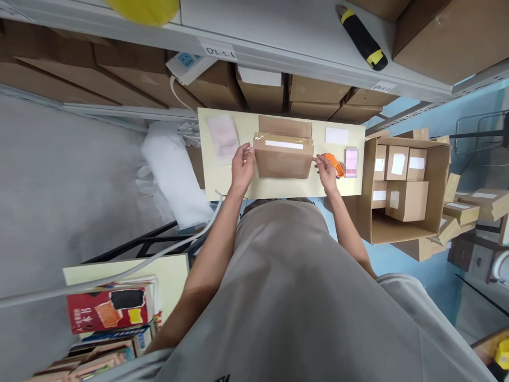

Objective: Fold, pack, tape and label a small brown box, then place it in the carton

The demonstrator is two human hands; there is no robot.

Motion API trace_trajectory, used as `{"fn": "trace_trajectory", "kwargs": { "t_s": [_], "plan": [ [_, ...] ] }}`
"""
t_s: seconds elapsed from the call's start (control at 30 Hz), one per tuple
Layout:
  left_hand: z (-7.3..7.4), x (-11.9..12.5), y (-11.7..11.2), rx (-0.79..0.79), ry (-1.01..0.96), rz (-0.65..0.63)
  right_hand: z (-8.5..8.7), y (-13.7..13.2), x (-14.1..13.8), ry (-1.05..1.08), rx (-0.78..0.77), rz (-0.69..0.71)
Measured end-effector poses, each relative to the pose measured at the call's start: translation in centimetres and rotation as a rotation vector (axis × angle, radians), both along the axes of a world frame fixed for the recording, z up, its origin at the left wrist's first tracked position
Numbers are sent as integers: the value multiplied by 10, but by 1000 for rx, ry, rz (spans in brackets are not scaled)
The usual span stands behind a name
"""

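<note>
A cardboard box (284, 162) sits in front of me on the pale yellow tabletop (278, 188), with clear tape and a white strip along its upper edge. Behind it a flat brown cardboard piece (285, 126) shows; whether it is joined to the box I cannot tell. My left hand (242, 167) is at the box's left end, fingers bent against it. At the right end, my right hand (326, 173) has its fingertips on the box's edge. An orange tape dispenser (333, 163) lies just behind my right hand, partly covered by it.
A white label (336, 136), a pink-screened phone (351, 162) and a translucent plastic bag (223, 139) lie on the tabletop. At right, a large open carton (368, 212) holds several labelled boxes. Above, a shelf bears a utility knife (363, 40). A white cable (159, 255) crosses at left.
</note>
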State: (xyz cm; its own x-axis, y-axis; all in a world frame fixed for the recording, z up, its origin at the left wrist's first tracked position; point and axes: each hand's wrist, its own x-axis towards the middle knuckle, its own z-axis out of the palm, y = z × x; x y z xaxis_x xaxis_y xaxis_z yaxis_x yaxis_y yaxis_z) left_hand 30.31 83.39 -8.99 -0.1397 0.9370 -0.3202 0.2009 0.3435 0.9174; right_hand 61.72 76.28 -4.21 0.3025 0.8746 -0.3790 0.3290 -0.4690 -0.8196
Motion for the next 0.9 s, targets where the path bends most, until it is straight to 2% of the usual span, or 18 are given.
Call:
{"fn": "trace_trajectory", "kwargs": {
  "t_s": [0.1,0.2,0.33,0.43,0.53,0.67,0.77,0.9],
  "plan": [
    [21,-2,-23,-11,-41,-10,6,-12,-2,-10,4,20],
    [29,0,-36,-71,-94,-7,2,-15,-5,13,-40,1],
    [24,-2,-38,-152,-121,-12,-4,-14,-6,15,-94,-22],
    [17,-7,-37,-164,-91,-66,-5,-11,-3,11,-114,34],
    [12,-9,-40,-124,73,-173,-3,-7,-6,-57,-148,126],
    [14,-1,-50,-1,283,-237,4,0,-26,-318,-110,176],
    [22,12,-55,122,347,-307,14,7,-48,-555,-8,288],
    [30,29,-53,119,365,-451,23,20,-71,-678,-41,580]
  ]
}}
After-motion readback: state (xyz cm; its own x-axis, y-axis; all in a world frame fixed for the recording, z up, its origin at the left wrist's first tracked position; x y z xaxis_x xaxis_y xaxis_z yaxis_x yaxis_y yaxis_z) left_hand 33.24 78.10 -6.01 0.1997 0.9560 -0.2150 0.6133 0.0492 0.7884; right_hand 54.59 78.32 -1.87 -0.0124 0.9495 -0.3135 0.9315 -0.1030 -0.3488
